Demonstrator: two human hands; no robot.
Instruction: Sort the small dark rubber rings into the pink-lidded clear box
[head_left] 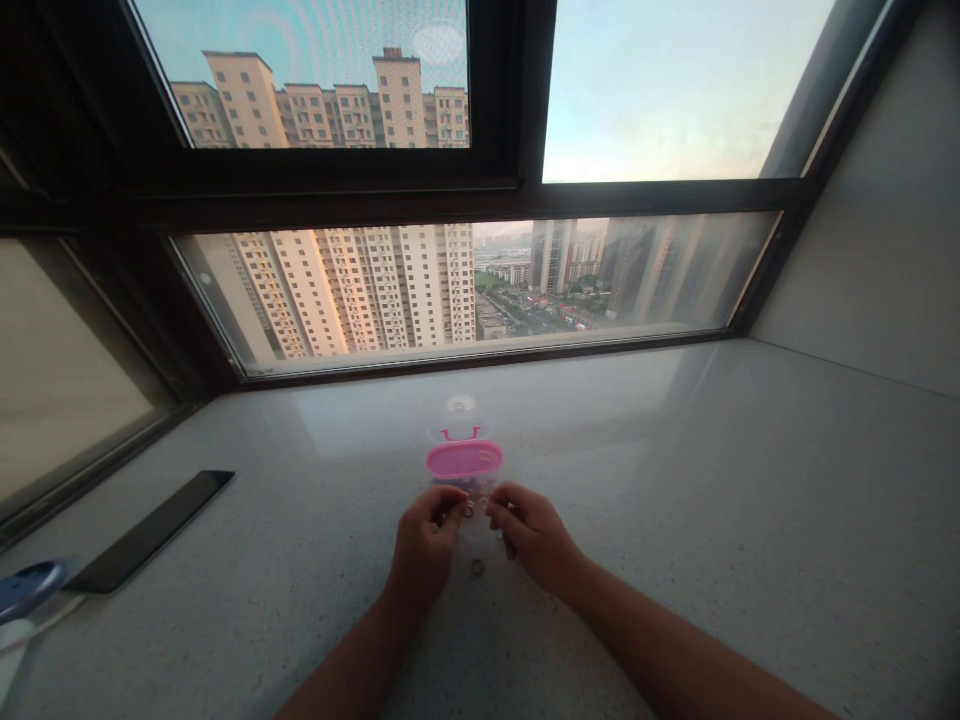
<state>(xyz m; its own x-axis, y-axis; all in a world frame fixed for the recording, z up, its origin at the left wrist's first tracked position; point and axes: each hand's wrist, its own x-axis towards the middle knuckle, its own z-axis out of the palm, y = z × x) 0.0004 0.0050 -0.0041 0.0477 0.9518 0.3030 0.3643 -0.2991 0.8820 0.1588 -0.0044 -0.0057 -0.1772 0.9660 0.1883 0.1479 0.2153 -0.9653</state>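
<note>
My left hand [426,540] is closed in a pinch on a small dark-edged ring [469,509]. Facing it, my right hand [534,530] pinches a small pale ring [484,503], its fingertips close to those of the left. Whether the two rings touch is too small to tell. On the counter between my wrists lies another small dark ring [478,567]. Just beyond my fingers sits a pink oval box [457,460] with some small pale rings [486,456] at its right side. Behind it is a clear lid with a pink handle [460,434].
The speckled pale counter [675,480] runs up to a dark window frame [487,205]. A dark flat tablet-like slab [154,535] lies at the left, beside a blue round object [30,588] and a white cable [58,615]. A wall [862,260] closes off the right.
</note>
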